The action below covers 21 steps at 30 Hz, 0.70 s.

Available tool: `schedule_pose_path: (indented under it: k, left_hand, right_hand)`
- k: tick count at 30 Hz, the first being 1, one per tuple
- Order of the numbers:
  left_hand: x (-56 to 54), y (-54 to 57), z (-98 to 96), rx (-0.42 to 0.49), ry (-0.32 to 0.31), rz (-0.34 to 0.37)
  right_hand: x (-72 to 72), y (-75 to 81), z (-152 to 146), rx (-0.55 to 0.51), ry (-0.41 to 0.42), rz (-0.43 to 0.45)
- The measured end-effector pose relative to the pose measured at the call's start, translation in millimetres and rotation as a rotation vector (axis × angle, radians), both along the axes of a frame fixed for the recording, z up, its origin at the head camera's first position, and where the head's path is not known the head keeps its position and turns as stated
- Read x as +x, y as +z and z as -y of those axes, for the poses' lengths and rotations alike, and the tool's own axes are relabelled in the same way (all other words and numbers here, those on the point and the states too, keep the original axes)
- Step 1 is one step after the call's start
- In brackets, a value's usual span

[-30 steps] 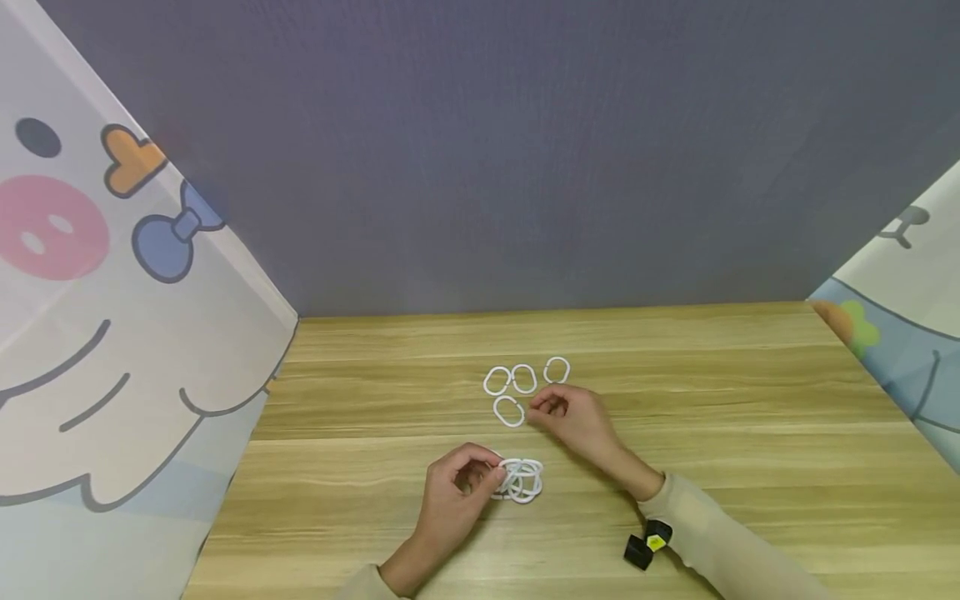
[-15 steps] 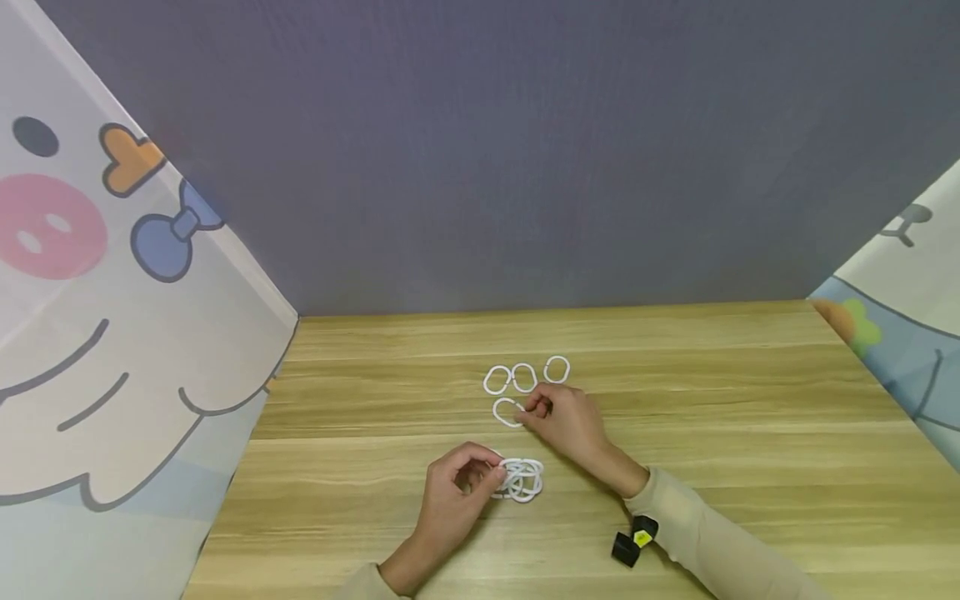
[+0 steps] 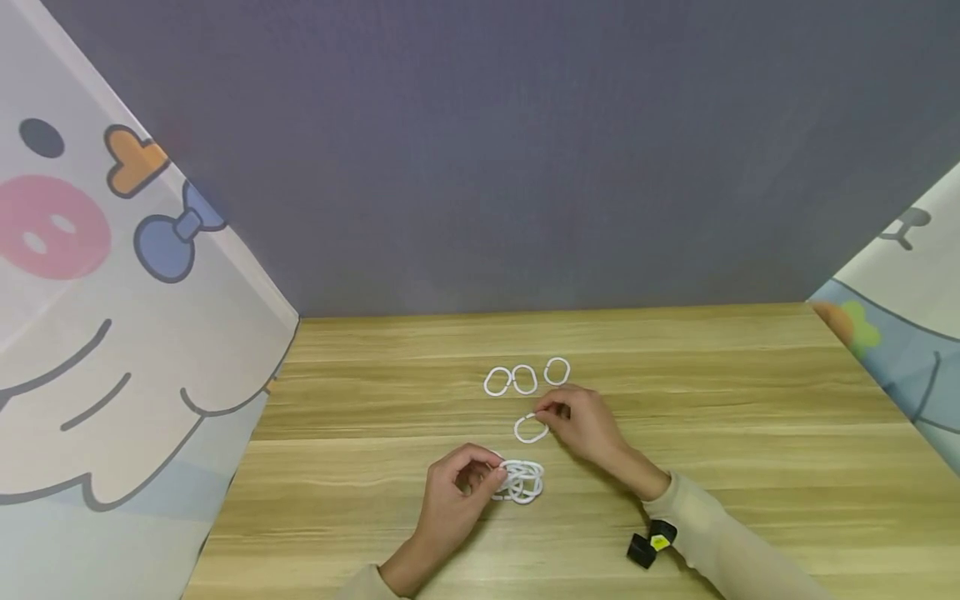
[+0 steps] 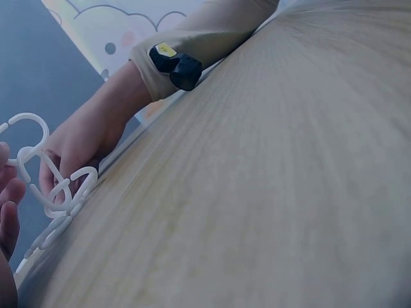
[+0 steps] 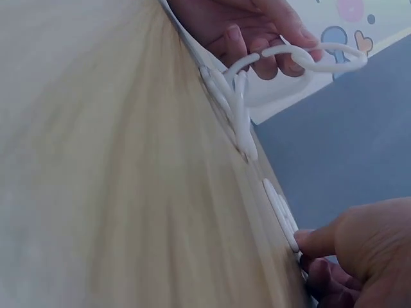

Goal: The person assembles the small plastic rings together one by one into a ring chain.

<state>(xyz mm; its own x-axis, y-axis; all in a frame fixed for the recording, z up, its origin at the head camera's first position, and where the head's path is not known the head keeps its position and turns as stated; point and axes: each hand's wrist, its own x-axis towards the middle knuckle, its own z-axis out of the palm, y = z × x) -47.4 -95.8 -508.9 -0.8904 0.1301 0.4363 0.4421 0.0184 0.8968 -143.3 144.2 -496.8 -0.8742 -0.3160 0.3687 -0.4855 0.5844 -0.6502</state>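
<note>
While the left hand [image 3: 456, 497] pinched a chain of white oval links [image 3: 520, 477] between thumb and index finger, the right hand [image 3: 588, 427] gripped a single white oval link [image 3: 529, 441] by its right edge. The left thumb and index finger were closed together at the chain, with the remaining fingers curled beneath them. The right thumb and index finger were likewise closed at the tips, and held only the single link. This link was located just beyond the chain and apart from it; whether its underside touched the tabletop [image 3: 360, 400] could not be determined.

In the right wrist view, the upper part of the chain was raised in the left fingers, and the lower links reached down to the wood-grain surface. The links in the chain overlapped, so their exact number could not be read.

Beyond the single link, three loose links lay flat: the leftmost link [image 3: 495, 395] and the middle link [image 3: 528, 393] were side by side, and the rightmost link [image 3: 555, 385] lay slightly apart from them. A black device [image 3: 651, 543] with a yellow label was mounted at the right sleeve [image 3: 708, 527], near the cuff.
</note>
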Motion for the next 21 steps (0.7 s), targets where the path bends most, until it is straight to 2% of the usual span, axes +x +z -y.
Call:
schedule_pose_path:
  k: [6, 12, 17, 21]
  left_hand:
    - [0.8, -0.1, -0.4, 0.012, 0.006, -0.004]
    - [1.5, -0.4, -0.6, 0.010, 0.007, -0.007]
    - [0.7, -0.5, -0.8, 0.005, 0.004, -0.009]
    - [0.7, -0.4, -1.0, 0.006, 0.005, -0.013]
  right_hand:
    - [-0.4, 1.1, -3.9, 0.003, 0.034, 0.011]
    - [2.3, 4.5, -5.2, 0.019, -0.015, 0.093]
    - [3.6, 5.7, -5.1, 0.047, -0.054, 0.113]
    - [4.5, 6.7, -3.6, 0.072, -0.053, 0.110]
